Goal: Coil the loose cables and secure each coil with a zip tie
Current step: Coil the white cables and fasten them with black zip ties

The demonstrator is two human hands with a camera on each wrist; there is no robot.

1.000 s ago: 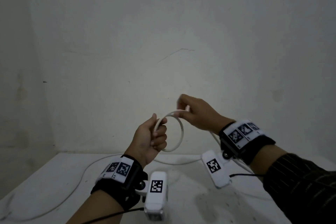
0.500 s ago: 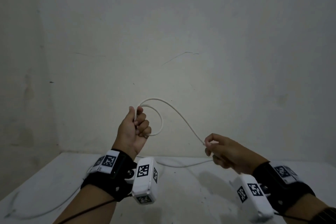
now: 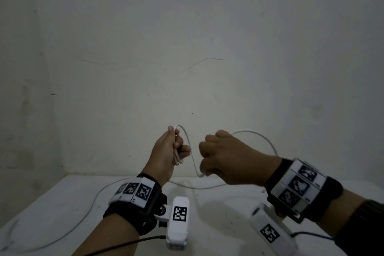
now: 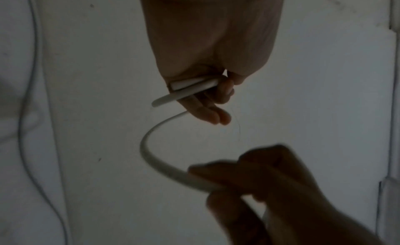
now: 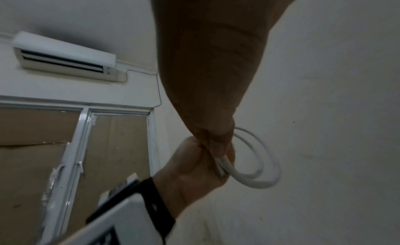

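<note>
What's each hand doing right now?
Left hand: closed, holding the white cable coil.
Right hand: closed on the same cable's free run.

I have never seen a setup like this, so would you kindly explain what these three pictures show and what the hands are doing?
There is no machine here: a person works with bare hands, wearing a camera on the head and one on each wrist. The black bands with patterned squares are the wrist mounts.

The head view looks forward and down. The left hand grips a small coil of white cable. The right hand pinches the same cable further along. The rest of it trails down onto the white table.

The left wrist view looks along the left hand at its fingers and the cable. The right wrist view shows both hands close together, the coil, and an air conditioner on the wall. No zip tie is visible.
</note>
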